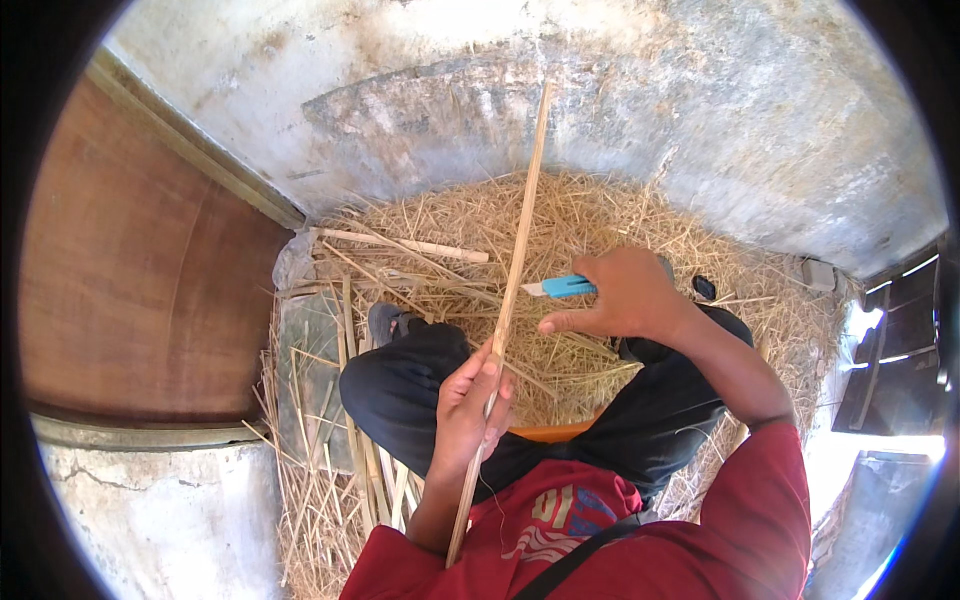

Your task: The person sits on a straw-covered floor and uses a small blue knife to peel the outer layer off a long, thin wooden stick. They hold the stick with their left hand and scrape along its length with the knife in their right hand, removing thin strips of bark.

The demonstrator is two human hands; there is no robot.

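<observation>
A long pale bamboo strip (524, 226) slants up from my lap toward the far wall. My left hand (472, 408) is closed around its lower part, with the strip's near end reaching back to my shirt. In my right hand (632, 297) is a light-blue utility knife (569, 286), its short blade out and pointing left at the strip. A small gap shows between blade and strip. The right thumb is stretched out below the knife, while the other fingers curl over its handle and are partly hidden.
Dry straw (590, 210) covers the floor. More bamboo pieces (420, 247) lie at the far left, and several strips (375, 470) lie beside my left leg. A stained wall (700, 130) stands ahead, a brown wooden panel (140, 260) at left. A small black object (704, 287) lies beyond my right knee.
</observation>
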